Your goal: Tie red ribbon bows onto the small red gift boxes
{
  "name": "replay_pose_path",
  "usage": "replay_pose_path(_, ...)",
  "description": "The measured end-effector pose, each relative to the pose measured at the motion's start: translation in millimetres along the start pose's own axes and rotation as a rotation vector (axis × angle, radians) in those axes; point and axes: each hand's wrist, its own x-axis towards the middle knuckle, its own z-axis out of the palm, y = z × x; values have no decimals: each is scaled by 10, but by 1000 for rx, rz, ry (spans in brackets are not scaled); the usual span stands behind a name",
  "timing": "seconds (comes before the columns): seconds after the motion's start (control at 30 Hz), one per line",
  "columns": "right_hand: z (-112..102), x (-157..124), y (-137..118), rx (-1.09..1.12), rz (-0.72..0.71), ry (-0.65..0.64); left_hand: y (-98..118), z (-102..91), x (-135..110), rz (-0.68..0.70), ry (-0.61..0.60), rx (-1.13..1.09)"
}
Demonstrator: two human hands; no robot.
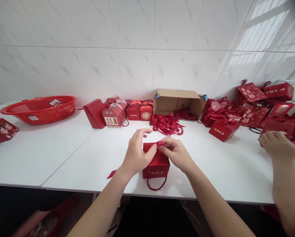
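A small red gift box (156, 171) stands near the table's front edge, gold lettering on its near side and a red cord handle (157, 189) hanging toward me. A red ribbon (160, 143) is looped at its top. My right hand (178, 154) pinches this ribbon between thumb and fingers. On the left of the box, my left hand (138, 153) has its fingers curved and apart from the thumb, whose tip touches the box top by the ribbon. A ribbon end (111, 174) pokes out left of my left wrist.
Behind the box lie a heap of red ribbons (165, 124) and an open cardboard box (178, 95). Several gift boxes (113, 117) stand at the wall; more (223, 130) are piled right. A red basket (51, 112) sits left. A co-worker's hand (280, 144) is at far right.
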Motion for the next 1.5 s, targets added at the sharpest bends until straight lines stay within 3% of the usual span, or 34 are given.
replay_pose_path(0.1,15,-23,41,15,-6,36,-162,-63,-48,-149,-34,-106)
replay_pose_path(0.27,-27,-65,44,51,-8,-52,-441,-27,-115,-357,-168,-172)
replay_pose_path(0.4,-66,-82,10,-5,-44,-100,-487,-8,-145,-434,-374,-300)
replay_pose_path(0.5,-105,-94,34,-3,-21,-111,-477,-33,-161,-453,-408,-365)
replay_pose_path(0.67,-141,-114,130,20,-3,-111,-471,-71,-165,-449,-343,-381)
replay_pose_path(0.8,-59,-102,114,12,41,-30,-424,-100,-138,-436,-301,-383)
replay_pose_path(0.97,96,-31,-9,-269,88,97,-254,-248,-60,-441,-354,-475)
replay_pose_path(1.1,104,9,-86,-431,32,17,-39,-385,88,-382,-439,-590)
replay_pose_path(1.33,-62,-48,-162,-349,-9,-210,270,-373,475,-226,-466,-597)
replay_pose_path(1.5,-23,-53,-160,-328,63,-177,357,-236,658,-142,-537,-540)
